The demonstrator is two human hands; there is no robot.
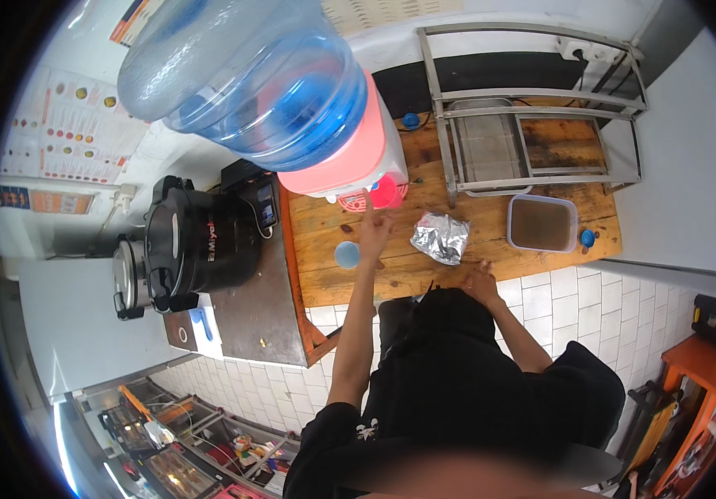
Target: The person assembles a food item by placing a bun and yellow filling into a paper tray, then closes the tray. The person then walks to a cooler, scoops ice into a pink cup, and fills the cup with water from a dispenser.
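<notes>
My left hand (375,236) reaches over the wooden table to a pink and white water dispenser (339,174). Its index finger points up at the small tap and seems to touch it. Under the tap, a bright pink cup (387,192) stands on the dispenser's pink drip grille (352,203). Left of my wrist is a light blue cup (347,254). My right hand (481,284) rests at the table's front edge, holding nothing visible. Just beyond it lies a crumpled silver foil packet (440,238). A large blue water bottle (283,93) is mounted upside down on the dispenser.
On the wooden table (395,284), a plastic tub of brownish liquid (542,223) stands beside a blue cap (587,237). Behind it is a metal rack (539,112) over a tray (489,146). A black Miyako pressure cooker (208,243) and a phone (266,203) occupy the left counter (258,324).
</notes>
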